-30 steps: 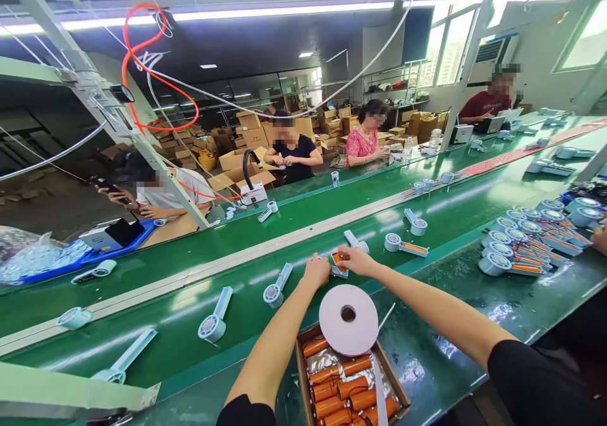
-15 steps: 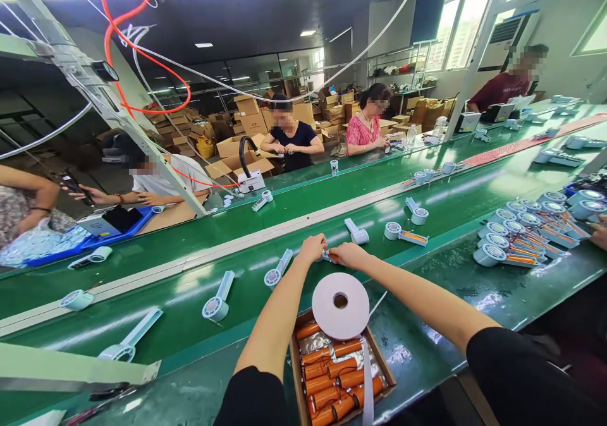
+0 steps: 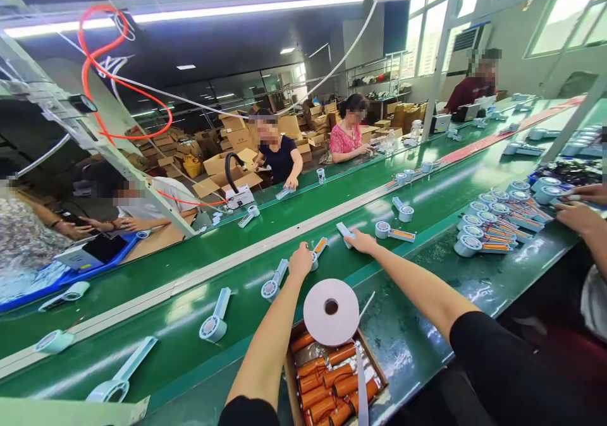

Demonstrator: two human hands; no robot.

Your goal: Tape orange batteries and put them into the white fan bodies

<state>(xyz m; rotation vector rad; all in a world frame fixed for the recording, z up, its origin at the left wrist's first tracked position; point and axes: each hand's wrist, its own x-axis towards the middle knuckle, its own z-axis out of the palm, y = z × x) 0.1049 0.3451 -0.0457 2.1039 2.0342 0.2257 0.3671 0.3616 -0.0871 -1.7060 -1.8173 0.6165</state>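
Note:
My left hand [image 3: 300, 261] is closed on the head of a small white handheld fan [image 3: 317, 253] with an orange cell in its handle, which lies on the green conveyor belt [image 3: 180, 312]. My right hand [image 3: 361, 241] reaches further right and rests its fingers on another white fan part [image 3: 345, 232] on the belt; how its fingers sit is not clear. Below my arms, a white tape roll [image 3: 331, 312] stands on a cardboard box [image 3: 332, 382] of orange cylindrical cells.
Several white fan bodies [image 3: 215, 315] lie spaced along the belt. A cluster of finished fans [image 3: 493, 224] sits at the right, where another person's hands [image 3: 576, 214] work. Other workers sit across the line, with cardboard boxes behind them.
My hands, together on one fan before, have parted. The fan with the orange cell now lies on the belt under my left hand, and my right hand has reached to the part on the right.

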